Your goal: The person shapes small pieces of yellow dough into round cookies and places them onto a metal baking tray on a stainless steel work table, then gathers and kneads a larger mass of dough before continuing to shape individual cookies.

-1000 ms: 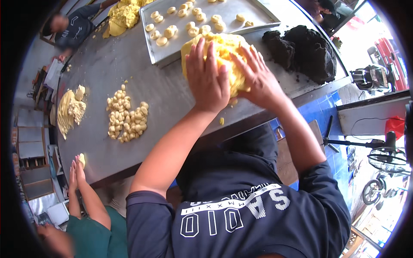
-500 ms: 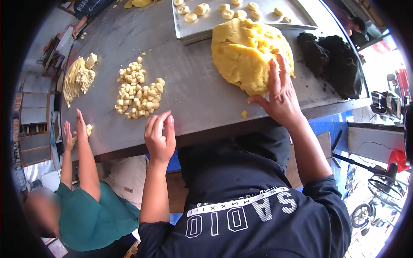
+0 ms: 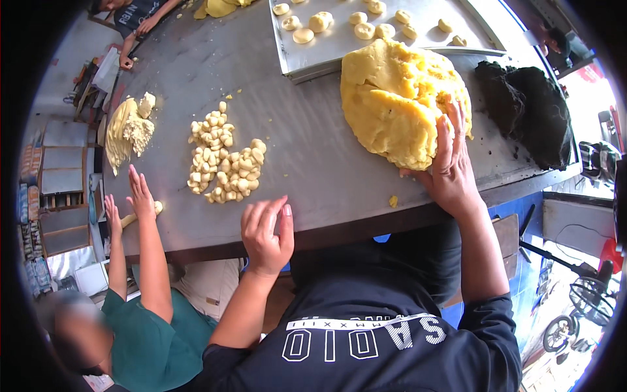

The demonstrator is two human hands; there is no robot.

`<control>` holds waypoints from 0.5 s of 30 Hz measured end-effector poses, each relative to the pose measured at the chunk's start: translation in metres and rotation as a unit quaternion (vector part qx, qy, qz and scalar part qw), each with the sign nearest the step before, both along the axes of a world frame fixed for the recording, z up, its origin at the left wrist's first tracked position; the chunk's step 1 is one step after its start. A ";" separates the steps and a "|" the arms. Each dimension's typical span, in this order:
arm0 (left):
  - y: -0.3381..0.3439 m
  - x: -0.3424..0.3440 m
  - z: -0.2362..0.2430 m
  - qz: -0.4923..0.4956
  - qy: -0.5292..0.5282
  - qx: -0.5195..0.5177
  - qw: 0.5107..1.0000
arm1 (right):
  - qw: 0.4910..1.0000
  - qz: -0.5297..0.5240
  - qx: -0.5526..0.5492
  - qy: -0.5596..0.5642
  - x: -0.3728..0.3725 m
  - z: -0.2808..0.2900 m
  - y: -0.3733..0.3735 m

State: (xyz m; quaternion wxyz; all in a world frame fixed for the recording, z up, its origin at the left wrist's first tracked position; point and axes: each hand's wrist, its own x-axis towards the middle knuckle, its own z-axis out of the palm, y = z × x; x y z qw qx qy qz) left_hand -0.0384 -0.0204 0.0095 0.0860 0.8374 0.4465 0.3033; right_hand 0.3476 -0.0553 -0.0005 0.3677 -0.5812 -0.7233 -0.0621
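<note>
A big lump of yellow dough (image 3: 392, 104) sits on the metal table in front of me, to the right. My right hand (image 3: 452, 170) grips its near right side, fingers pressed along the dough and thumb at the lower edge; some fingertips are hard to make out. My left hand (image 3: 266, 235) hovers by the near table edge, fingers loosely bent and apart, with nothing visible in it. Beyond it lies a pile of small pale dough pieces (image 3: 225, 160). A small yellow crumb (image 3: 393, 201) is between my hands, nearer the right one.
A metal tray (image 3: 392, 55) with several round dough pieces stands behind the lump. Dark filling-like masses (image 3: 532, 111) lie right. Far left is a pale dough heap (image 3: 130, 134). A co-worker in green (image 3: 153, 346) rolls a dough strip (image 3: 147, 214); another person (image 3: 140, 19) leans at the far edge.
The whole view has shifted, so the table and things appear lower and further right. My right hand stays against the yellow dough, its fingers more bent. My left hand remains near the table edge.
</note>
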 end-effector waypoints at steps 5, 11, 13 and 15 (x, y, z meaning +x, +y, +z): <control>0.115 0.015 0.029 0.000 0.052 0.009 0.999 | 0.995 -0.041 -0.093 -0.002 0.007 0.025 -0.030; 0.379 -0.021 0.001 0.283 0.165 -0.263 0.907 | 0.995 0.085 0.036 0.048 -0.013 0.023 -0.040; 0.397 -0.046 0.009 0.322 0.215 -0.297 0.873 | 0.981 0.178 0.025 0.075 -0.022 0.025 -0.043; 0.397 0.002 -0.009 0.334 0.275 -0.262 0.863 | 0.974 0.199 -0.042 0.098 -0.024 0.025 -0.041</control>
